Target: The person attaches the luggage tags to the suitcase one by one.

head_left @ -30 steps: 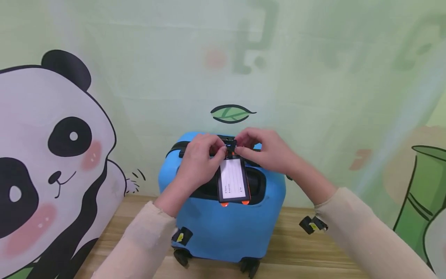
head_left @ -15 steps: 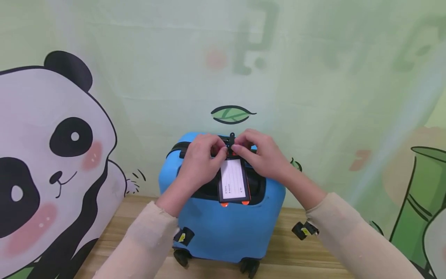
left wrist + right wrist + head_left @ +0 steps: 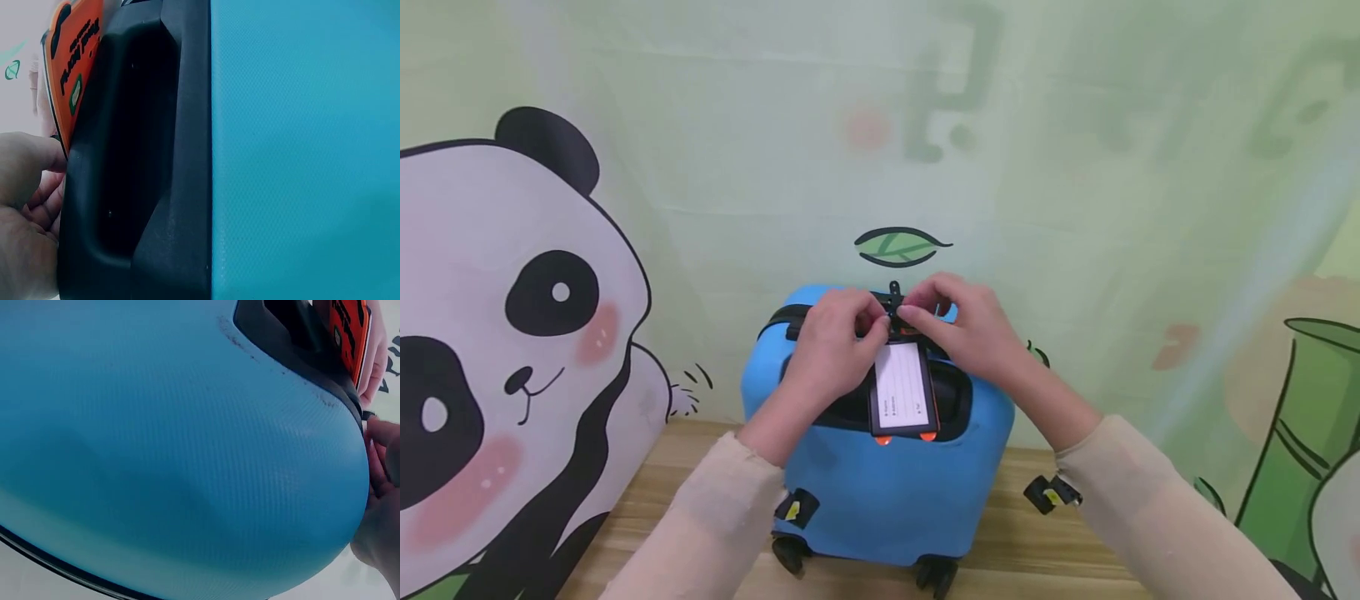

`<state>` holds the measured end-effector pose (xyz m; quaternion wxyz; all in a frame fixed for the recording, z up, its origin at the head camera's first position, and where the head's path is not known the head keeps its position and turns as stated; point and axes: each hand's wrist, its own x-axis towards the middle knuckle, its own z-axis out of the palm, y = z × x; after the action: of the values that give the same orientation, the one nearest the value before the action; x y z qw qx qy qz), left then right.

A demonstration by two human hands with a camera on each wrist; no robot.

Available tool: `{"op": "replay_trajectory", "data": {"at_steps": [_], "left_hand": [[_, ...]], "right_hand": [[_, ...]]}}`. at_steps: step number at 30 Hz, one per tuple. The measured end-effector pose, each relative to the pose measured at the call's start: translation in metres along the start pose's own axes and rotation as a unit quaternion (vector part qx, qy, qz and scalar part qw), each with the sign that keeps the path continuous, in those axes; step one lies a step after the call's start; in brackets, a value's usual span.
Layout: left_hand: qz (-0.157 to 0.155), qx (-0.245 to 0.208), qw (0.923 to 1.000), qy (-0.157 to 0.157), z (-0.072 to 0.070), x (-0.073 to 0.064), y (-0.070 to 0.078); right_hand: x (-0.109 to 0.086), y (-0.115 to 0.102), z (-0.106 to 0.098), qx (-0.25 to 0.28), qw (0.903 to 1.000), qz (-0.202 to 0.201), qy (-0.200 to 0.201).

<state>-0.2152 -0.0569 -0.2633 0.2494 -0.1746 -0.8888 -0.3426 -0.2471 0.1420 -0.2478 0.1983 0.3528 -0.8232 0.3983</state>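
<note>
A blue suitcase (image 3: 887, 492) stands upright with its black handle recess facing up. On its top lies a luggage tag (image 3: 901, 387), a white card framed in black with orange edges. Its black strap (image 3: 895, 291) sticks up between the two hands. My left hand (image 3: 835, 342) pinches the strap close to the tag with thumb and forefinger. From the other side, my right hand (image 3: 964, 327) pinches the same strap. The tag's orange back (image 3: 76, 56) with black lettering shows in the left wrist view. Fingertips partly hide where the strap passes.
The suitcase's black wheels (image 3: 936, 573) rest on a wood-grain surface (image 3: 1045, 533). Close behind hangs a pale green backdrop (image 3: 737, 167) with a printed panda (image 3: 550, 217) at the left. A small black device (image 3: 1051, 493) hangs at the right wrist.
The strap's free end has swung up and now stands above the fingers. My right hand has shifted slightly inward. My left hand and the tag have hardly moved.
</note>
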Motion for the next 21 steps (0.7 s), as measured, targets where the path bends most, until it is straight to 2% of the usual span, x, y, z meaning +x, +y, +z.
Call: {"op": "replay_trajectory", "data": {"at_steps": [4, 8, 11, 17, 21], "left_hand": [[0.001, -0.002, 1.0000, -0.002, -0.001, 0.001, -0.002], [0.004, -0.005, 1.0000, -0.004, -0.001, 0.001, -0.003], [0.007, -0.007, 0.9999, -0.008, -0.002, 0.001, -0.004], [0.004, -0.004, 0.9999, -0.016, -0.004, 0.002, -0.005], [0.004, -0.007, 0.9998, -0.016, -0.006, 0.002, -0.005]], "right_hand": [[0.002, -0.001, 0.002, -0.047, 0.9956, -0.067, 0.047], [0.001, 0.000, 0.004, -0.061, 0.9900, -0.111, 0.062], [0.000, 0.002, 0.006, -0.049, 0.9906, -0.111, 0.062], [-0.004, 0.001, 0.009, -0.021, 0.9959, -0.078, 0.040], [-0.005, 0.000, 0.011, -0.022, 0.9974, -0.062, 0.029]]}}
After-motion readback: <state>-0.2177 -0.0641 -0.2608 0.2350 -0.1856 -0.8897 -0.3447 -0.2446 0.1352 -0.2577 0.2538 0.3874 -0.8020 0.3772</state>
